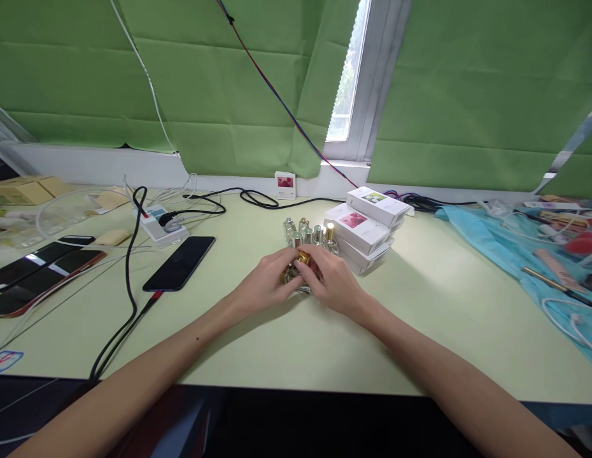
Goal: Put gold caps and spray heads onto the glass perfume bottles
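Observation:
My left hand (266,280) and my right hand (338,280) meet near the middle of the table, with fingers curled round small glass perfume bottles. Between the fingertips shows a gold cap (304,257); the glass below it is mostly hidden by my hands. Just behind stand several more small bottles (317,235), with silvery or gold tops, packed close together. To the right of my right hand, white boxes (358,228) with coloured pictures on top lie in a stack, close beside the bottles.
At the left lie a black phone (179,263), two more phones (42,280) and a white power strip (162,224) with tangled cables. A small white box (285,185) stands against the back wall. Blue plastic sheeting (487,245) with assorted items covers the right side.

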### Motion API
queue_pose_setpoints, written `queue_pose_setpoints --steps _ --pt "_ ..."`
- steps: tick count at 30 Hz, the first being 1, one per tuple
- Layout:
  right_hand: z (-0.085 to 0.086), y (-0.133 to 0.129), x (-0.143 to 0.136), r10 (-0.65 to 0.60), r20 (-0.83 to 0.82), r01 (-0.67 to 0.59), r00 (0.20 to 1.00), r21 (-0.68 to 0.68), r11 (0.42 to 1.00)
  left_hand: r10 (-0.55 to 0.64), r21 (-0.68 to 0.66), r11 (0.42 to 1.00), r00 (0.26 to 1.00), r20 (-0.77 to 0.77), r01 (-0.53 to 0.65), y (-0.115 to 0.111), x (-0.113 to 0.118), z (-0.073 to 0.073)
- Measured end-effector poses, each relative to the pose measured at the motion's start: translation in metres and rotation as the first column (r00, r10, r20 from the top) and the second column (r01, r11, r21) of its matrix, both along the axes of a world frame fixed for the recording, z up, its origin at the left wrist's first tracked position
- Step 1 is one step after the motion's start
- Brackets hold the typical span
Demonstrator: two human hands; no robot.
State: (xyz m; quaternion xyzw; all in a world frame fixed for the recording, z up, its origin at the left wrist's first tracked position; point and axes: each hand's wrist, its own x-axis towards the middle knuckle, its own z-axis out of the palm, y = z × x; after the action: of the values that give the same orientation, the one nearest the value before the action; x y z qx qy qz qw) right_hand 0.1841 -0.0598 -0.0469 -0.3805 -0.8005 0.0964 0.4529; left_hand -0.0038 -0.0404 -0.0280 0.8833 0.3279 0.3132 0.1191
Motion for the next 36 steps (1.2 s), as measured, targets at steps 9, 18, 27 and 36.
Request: queue_pose_setpoints --steps 9,18,27,36 --pt "0.0003 -0.0001 0.0005 0.008 0.008 -0.008 1.000 -0.002 1.000 0.000 -0.014 1.000 1.000 0.002 0.000 -0.0015 -0.0003 0.0023" --pt "0.0009 -0.0010 0.0002 0.012 0.006 -0.012 1.000 -0.001 1.000 -0.015 -0.002 1.000 1.000 0.008 0.015 -0.0004 -0.0010 0.0006" --pt "0.0019 -0.0012 0.0002 0.014 0.006 -0.014 1.000 -0.007 1.000 -0.013 -0.013 1.000 1.000 0.005 0.013 -0.0019 -0.0003 0.0020" --pt "0.0013 -0.0010 0.0002 0.022 -0.001 -0.022 1.000 -0.014 1.000 -0.015 -0.014 1.000 1.000 0.006 0.016 -0.0020 0.0002 0.0029"
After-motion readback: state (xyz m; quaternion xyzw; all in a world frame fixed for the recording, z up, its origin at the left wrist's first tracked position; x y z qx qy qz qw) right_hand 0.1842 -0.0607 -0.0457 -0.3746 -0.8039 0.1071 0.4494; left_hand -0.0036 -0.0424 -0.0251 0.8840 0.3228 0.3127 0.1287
